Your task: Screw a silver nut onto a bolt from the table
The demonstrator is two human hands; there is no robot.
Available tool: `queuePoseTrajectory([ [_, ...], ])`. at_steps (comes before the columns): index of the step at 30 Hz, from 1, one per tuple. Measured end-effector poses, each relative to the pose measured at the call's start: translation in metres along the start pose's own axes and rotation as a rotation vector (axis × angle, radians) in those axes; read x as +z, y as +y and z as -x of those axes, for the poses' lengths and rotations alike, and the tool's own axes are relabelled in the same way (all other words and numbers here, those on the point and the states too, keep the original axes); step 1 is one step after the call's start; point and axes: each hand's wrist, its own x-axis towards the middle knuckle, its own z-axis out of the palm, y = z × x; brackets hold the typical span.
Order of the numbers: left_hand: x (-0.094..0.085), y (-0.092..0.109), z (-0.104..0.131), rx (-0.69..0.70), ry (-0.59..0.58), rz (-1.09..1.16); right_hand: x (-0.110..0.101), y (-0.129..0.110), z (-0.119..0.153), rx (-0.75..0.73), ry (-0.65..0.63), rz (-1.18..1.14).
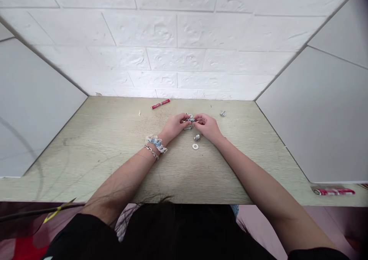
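Metal part [191, 119] — both hands' fingertips pinching it.

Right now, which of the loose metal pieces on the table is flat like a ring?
The washer, nearest the table's front edge. It lies flat with a hole in its centre, just below a rounder metal piece; another one lies farther right.

bright, even light | soft faint shadows | wide-angle edge bending | corners blurred
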Motion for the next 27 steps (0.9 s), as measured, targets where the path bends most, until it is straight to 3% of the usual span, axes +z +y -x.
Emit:
queuePoseTrajectory([
  [12, -0.0017, 0.0076, 0.0035, 0.017, 0.078, -0.014, -0.0036, -0.004, 0.0005, 0.016, -0.032, -0.074],
  [27, -0.0029, 0.0077, 0.0031, -0.011, 0.08, -0.027, -0.0037, -0.005, 0.0024, -0.052, -0.077, 0.118],
])
